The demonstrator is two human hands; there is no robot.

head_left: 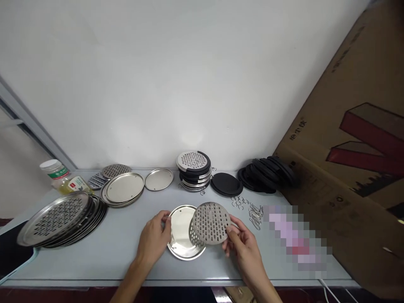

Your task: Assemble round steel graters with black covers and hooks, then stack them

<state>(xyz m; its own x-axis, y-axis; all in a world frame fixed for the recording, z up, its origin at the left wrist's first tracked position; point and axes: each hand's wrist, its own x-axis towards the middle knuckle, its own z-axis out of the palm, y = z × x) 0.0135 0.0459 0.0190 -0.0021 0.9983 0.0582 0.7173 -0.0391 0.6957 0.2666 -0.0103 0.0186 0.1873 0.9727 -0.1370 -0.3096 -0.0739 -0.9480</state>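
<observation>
Near the front of the table lies a shiny round metal tray (179, 230) with a raised rim. My left hand (155, 236) pinches that rim at its left side. A perforated grey metal disc (211, 223) is in my right hand (241, 242), thumb on top and fingers beneath its right edge. The disc is tilted above the right part of the tray, covers some of it, and reflects in its surface. To the right lie several small metal rings (240, 202) and several metal clips (255, 215).
Behind stands a stack of perforated discs and black rings (193, 162). Black round lids (268, 174) heap at right beside a large cardboard box (347, 147). Metal trays (125, 187), stacked perforated plates (59, 216) and a white-capped jar (54, 169) stand at left. The wall (176, 75) rises behind.
</observation>
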